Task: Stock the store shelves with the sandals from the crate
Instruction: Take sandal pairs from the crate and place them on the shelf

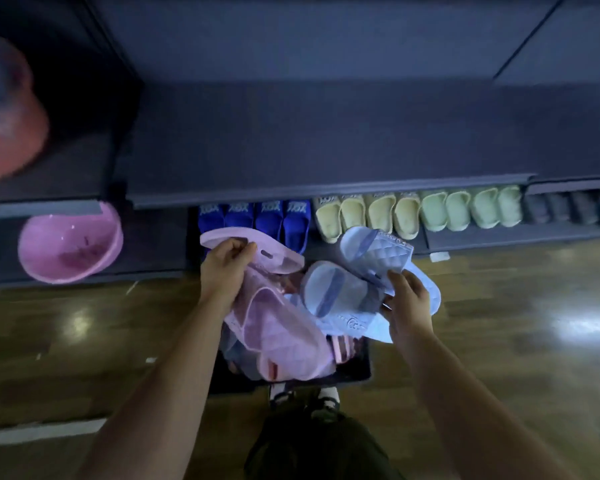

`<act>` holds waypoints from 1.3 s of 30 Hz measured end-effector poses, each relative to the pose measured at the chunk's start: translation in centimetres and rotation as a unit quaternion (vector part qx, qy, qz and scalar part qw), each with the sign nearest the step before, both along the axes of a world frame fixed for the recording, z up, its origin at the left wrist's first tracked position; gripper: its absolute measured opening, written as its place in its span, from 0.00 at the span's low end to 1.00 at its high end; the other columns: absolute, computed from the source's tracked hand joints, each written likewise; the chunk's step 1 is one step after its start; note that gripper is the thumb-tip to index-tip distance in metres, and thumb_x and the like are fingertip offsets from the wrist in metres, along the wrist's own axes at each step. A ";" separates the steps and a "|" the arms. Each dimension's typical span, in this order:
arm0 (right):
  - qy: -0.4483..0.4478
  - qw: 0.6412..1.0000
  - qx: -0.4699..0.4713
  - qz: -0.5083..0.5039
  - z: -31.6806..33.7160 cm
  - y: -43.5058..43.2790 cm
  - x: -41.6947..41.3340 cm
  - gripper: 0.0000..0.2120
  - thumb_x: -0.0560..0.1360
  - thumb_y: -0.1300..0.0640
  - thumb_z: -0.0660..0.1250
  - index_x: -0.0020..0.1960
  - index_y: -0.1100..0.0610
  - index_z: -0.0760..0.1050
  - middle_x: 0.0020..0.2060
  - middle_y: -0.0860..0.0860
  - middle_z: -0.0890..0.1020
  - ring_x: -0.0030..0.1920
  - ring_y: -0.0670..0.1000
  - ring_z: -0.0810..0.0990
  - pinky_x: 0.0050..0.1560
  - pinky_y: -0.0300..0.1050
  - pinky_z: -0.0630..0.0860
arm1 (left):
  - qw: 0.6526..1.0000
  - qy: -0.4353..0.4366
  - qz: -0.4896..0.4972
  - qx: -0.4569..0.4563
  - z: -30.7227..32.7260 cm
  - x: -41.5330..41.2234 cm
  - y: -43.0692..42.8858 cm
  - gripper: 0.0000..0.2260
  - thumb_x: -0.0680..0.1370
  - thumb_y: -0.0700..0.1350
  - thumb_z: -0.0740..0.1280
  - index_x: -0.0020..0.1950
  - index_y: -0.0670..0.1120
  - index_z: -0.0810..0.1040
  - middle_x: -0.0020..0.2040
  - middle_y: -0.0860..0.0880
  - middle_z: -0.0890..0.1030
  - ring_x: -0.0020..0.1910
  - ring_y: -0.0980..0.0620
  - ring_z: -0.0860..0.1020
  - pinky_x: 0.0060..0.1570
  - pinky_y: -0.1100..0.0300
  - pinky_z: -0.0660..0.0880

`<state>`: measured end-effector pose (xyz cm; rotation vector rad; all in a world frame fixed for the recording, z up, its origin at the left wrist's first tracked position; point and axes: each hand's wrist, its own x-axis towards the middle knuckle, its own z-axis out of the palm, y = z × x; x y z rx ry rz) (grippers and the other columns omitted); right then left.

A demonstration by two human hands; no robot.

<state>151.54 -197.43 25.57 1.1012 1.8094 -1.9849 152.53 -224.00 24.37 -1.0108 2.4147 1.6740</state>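
Sandals fill the dark, straight-walled crate (359,370), which sits on the floor just ahead of the person's feet, at six o'clock from the bottom shelf (499,233). The left hand (227,263) has its fingers curled and pinched together on the rim of a pink sandal (278,261), which is turned sole-up and looks smooth, with an oval slot near its edge. A second pink sandal (281,337) hangs under it over the crate, its broad strap quilted in small diamonds. At three o'clock from these, the right hand (407,299) clamps its thumb and bent fingers on the pale blue sandals (338,292). These are two thick, round-edged slabs lying one against the other, with the same diamond quilting on the straps, held above the crate's far right corner. On the bottom shelf, at twelve o'clock from the crate, stand royal blue slides (271,220) with lettered straps. To their three o'clock come chunky cream slides (364,213), then pale green slides (471,209), then grey slides (568,209) dim in the shadow. A matte grey upper shelf (326,140) overhangs them. At nine o'clock a round, glossy pink basin (70,244) tilts on its side. The wood-grain floor (499,323) is polished and streaked with white glare.
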 end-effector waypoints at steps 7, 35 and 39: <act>0.121 0.988 0.011 -0.092 15.3 6.3 -3.7 0.09 0.77 0.52 0.63 0.57 0.52 0.71 0.42 0.49 0.78 0.36 0.50 0.71 0.36 0.43 0.69 | 0.985 0.154 -0.079 -0.020 15.6 -5.1 8.3 0.07 0.74 0.50 0.70 0.46 0.48 0.77 0.42 0.54 0.82 0.43 0.59 0.79 0.46 0.62 0.72; 0.336 0.941 -0.003 0.027 38.6 29.8 -28.7 0.07 0.76 0.53 0.63 0.46 0.57 0.73 0.33 0.52 0.73 0.32 0.51 0.71 0.32 0.41 0.66 | 0.939 0.241 -0.099 -0.224 42.8 -28.6 31.2 0.13 0.77 0.49 0.67 0.54 0.42 0.81 0.50 0.45 0.82 0.48 0.49 0.78 0.45 0.63 0.68; 0.326 0.944 0.035 0.028 38.8 29.5 -31.8 0.08 0.76 0.52 0.62 0.42 0.55 0.73 0.29 0.51 0.70 0.28 0.48 0.69 0.32 0.42 0.66 | 0.935 0.216 -0.123 -0.252 41.8 -32.9 30.9 0.11 0.78 0.45 0.63 0.54 0.44 0.82 0.53 0.44 0.82 0.52 0.47 0.79 0.47 0.62 0.70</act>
